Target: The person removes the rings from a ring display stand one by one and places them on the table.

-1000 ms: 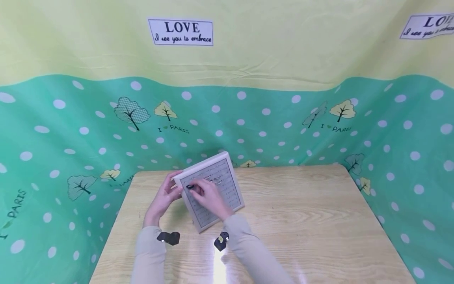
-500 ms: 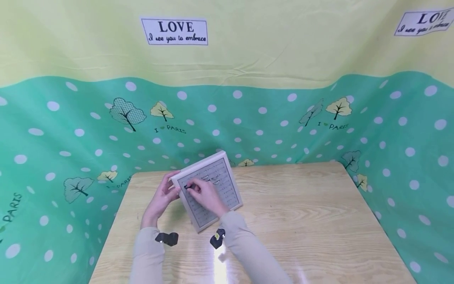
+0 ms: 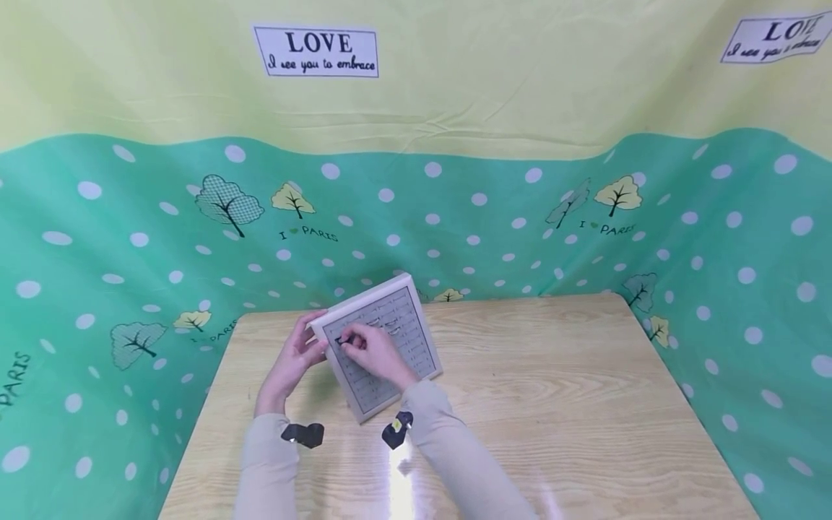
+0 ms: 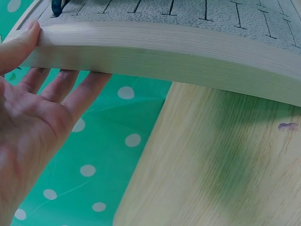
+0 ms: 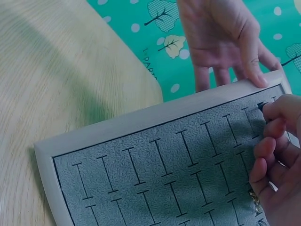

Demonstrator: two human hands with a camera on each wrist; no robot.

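A jewelry display tray (image 3: pixel 416 345) with a pale frame and grey textured padding cut with rows of slits is held tilted up over the table. My left hand (image 3: pixel 294 361) grips its upper left corner. In the left wrist view, the thumb (image 4: pixel 23 44) lies on the rim and the other fingers are against the outer side. My right hand (image 3: pixel 380 355) pinches a small dark curved piece (image 4: pixel 57 7) at a slit near that corner; its exact kind is unclear. In the right wrist view, the right fingers (image 5: pixel 281 110) mostly hide this piece.
Shiny small pieces (image 3: pixel 393 326) sit in slits near the tray's middle, with gold-coloured ones (image 5: pixel 256 202) partly behind the right hand. The wooden table (image 3: pixel 552 404) extends to the right. A green dotted cloth (image 3: pixel 481 238) hangs along the back and sides.
The head view has shifted slightly, so everything appears a little farther left. My left hand keeps its grip on the tray, and the right fingers stay at the same corner with the dark piece.
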